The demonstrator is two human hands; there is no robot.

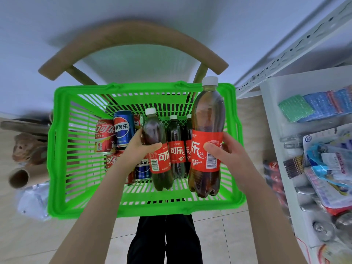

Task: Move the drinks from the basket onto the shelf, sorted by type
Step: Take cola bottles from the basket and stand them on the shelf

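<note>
Over the green basket (57,149) both hands grip cola — left hand (140,147) a small bottle (159,149), right hand (226,151) a large bottle (207,134).

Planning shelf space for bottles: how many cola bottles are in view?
4. Large bottle in the right hand; small bottle in the left hand; middle bottle and half-hidden bottle standing in the basket between them. Others may be hidden.
</note>
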